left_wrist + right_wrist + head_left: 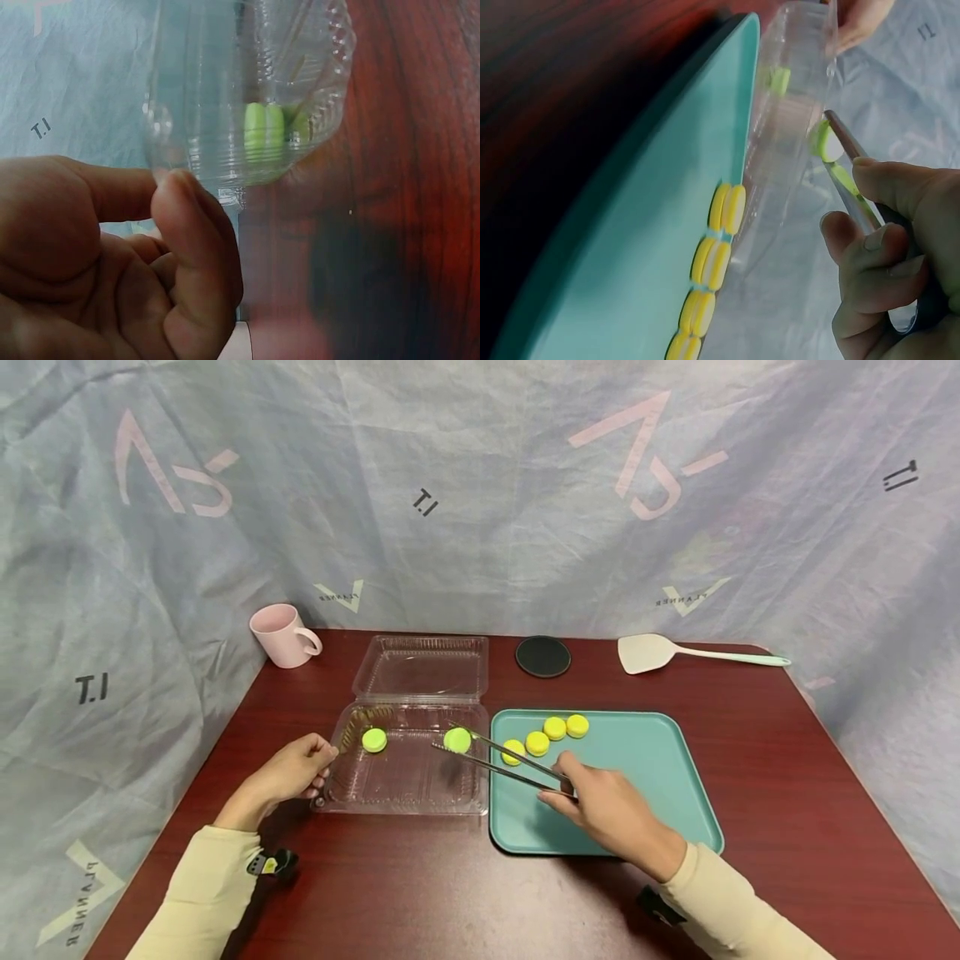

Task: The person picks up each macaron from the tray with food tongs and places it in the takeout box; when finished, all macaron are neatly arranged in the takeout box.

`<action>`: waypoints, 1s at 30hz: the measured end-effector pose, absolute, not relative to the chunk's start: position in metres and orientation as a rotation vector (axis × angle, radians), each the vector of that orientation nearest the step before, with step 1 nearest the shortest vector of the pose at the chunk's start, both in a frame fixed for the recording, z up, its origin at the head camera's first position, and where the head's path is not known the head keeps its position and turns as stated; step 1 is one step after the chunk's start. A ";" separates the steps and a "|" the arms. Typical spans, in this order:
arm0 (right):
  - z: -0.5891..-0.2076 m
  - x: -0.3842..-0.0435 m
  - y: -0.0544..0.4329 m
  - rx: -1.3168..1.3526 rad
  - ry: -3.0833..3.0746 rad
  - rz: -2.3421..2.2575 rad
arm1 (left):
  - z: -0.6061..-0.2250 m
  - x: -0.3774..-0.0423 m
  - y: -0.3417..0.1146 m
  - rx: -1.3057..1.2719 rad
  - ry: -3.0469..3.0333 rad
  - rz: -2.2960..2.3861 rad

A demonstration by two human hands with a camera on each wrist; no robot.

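My left hand [296, 768] pinches the near-left rim of a clear plastic clamshell box [405, 789], thumb and finger on the edge in the left wrist view. The box lies with its lid [427, 664] folded back. Inside its left part sits a green macaron [374, 740]. My right hand [615, 810] grips metal tongs [510, 767], reaching left from over the tray. Between the tong tips is a second green macaron [829, 142], over the right side of the box; whether it touches the bottom I cannot tell.
A teal tray [645, 777] stands right of the box, with several yellow macarons [537, 743] in a slanted row near its far-left corner. Along the back are a pink mug [279, 639], a black round coaster [543, 657] and a white spatula [648, 653]. A printed cloth hangs behind the table.
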State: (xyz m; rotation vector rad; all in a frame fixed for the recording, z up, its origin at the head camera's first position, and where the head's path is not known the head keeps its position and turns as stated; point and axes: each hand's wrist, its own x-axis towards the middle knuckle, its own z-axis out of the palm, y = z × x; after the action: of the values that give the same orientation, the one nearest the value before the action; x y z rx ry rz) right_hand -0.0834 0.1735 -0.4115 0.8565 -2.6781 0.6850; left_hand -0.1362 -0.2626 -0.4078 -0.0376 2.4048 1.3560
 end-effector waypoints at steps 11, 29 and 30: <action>-0.415 -0.084 0.158 0.973 -2.658 0.696 | -0.406 -0.137 -0.259 -0.043 2.412 1.344; -0.413 -0.090 0.128 1.088 -2.655 0.664 | -0.405 -0.136 -0.262 -0.044 2.416 1.326; -0.412 -0.091 0.125 1.096 -2.653 0.670 | -0.405 -0.136 -0.262 -0.045 2.416 1.328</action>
State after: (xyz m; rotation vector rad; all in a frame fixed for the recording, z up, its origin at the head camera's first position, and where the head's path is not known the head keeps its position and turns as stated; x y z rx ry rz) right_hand -0.0908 0.1253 -0.4123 1.0964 -2.6526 0.6703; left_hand -0.1358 -0.2620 -0.4054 -0.0452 2.4157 1.3276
